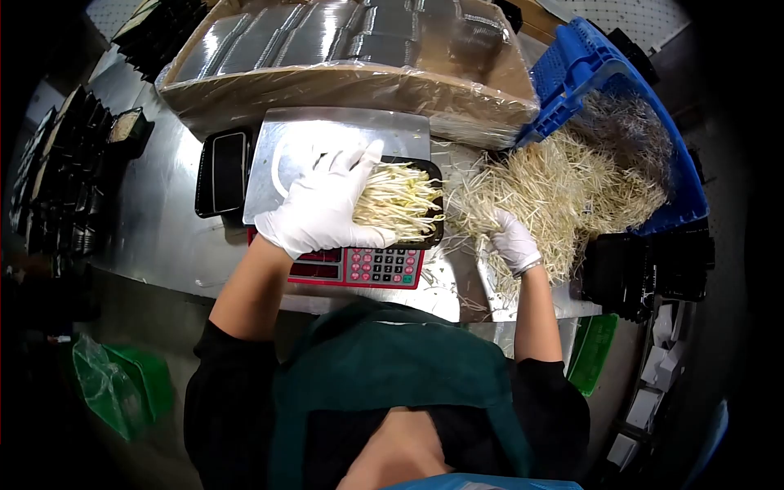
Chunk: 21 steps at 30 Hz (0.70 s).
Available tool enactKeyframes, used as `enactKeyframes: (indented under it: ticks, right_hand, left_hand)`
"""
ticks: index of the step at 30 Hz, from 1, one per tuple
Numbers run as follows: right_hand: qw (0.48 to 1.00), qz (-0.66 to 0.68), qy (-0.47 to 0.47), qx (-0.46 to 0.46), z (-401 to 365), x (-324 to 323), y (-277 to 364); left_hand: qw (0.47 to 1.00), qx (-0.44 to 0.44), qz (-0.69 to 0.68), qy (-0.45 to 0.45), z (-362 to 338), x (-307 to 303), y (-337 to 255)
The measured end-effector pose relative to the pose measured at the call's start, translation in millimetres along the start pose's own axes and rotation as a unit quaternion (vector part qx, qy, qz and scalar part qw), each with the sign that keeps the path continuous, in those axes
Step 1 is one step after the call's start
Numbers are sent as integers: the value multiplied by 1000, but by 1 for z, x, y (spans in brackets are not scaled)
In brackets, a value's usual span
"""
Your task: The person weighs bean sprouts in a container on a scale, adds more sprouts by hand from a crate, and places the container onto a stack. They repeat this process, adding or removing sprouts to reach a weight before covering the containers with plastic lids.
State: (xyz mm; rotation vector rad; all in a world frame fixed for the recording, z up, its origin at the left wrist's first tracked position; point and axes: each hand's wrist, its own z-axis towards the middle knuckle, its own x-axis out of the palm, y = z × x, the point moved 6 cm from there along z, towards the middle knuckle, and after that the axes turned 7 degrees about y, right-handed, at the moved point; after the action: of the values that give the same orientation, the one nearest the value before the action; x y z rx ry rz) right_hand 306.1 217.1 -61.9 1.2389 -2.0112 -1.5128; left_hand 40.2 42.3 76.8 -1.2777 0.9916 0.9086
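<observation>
A black tray (430, 238) full of bean sprouts (398, 200) sits over the scale, its left part hidden by my left hand (318, 204). That hand, in a white glove, spans the tray, thumb at the near side and fingers at the far side. To the right, my gloved right hand (516, 242) has its fingers closed around bean sprouts at the left edge of a large loose heap (555, 196). Under the tray is the scale's metal plate (269, 163); its red keypad panel (384, 267) shows on the near side.
A cardboard box (343, 94) of clear plastic lids stands behind the scale. The sprout heap spills from a tipped blue crate (682, 200). Black trays are stacked at right (621, 273) and left (69, 180). Another black tray (222, 173) lies left of the scale.
</observation>
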Motion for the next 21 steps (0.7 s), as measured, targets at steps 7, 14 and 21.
enactKeyframes:
  ticks: [7, 14, 21]
  right_hand:
    - [983, -14, -100, -152, -49, 1, 117]
    - [798, -451, 30, -398, -16, 120, 213]
    - [693, -686, -23, -218, 6, 128, 175]
  left_hand:
    - [895, -12, -437, -91, -64, -41, 77]
    - [858, 27, -423, -290, -29, -10, 62]
    - [994, 74, -25, -76, 1, 23, -2]
